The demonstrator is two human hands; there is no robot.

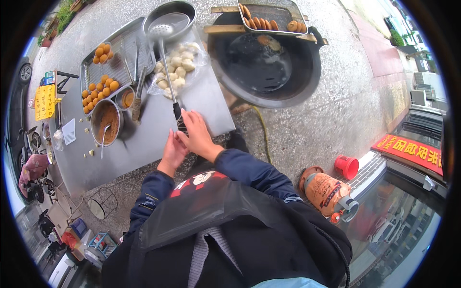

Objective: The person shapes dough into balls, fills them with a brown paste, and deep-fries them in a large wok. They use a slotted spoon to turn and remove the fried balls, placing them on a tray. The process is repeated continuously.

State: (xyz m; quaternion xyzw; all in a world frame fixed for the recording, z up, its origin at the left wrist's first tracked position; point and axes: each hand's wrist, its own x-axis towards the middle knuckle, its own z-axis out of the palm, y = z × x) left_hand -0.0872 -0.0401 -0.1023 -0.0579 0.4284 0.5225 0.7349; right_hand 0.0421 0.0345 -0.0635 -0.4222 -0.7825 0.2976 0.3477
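My left hand (174, 151) and my right hand (198, 135) meet at the front edge of the steel table (144, 147). Fingers touch, and the right hand partly covers the left; whether something small sits between them cannot be told. Just beyond the fingertips is the black grip of a perforated skimmer (166, 64), whose head rests over a steel basin (192, 18). Pale dough balls (176, 68) lie in a clear plastic bag under its shaft. To the left, a spoon (104, 138) stands in a steel bowl of brown filling (109, 120).
A large wok of oil (259, 68) holds a floating piece of food (269, 42). Wooden slats above it carry a wire basket (273, 12) of fried cakes. A rack tray (124, 43) holds fried balls, beside tongs (137, 54) and a small cup (125, 98). A gas cylinder (326, 194) stands right.
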